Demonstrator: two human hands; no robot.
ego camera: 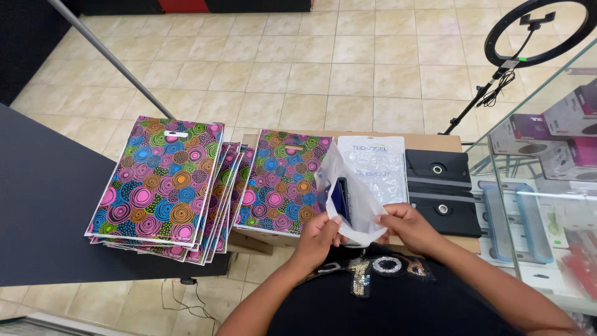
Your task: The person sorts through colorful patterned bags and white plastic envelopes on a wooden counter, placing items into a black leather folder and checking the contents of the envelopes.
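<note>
Beige tiled floor [348, 68] behind a brown desk [435, 142]. Left hand [318, 235] and right hand [407, 225], fingers closed, hold a white pouch [348, 186] open over the desk's near edge; a dark blue item [340, 199] sits inside. Patterned bags [161, 180] lie left.

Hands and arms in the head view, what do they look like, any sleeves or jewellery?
Both forearms are bare, with no sleeves reaching them. The left hand and right hand show no gloves, rings or watch that can be made out. The person wears a black top with a sequinned silver-and-gold design on the chest.
</note>
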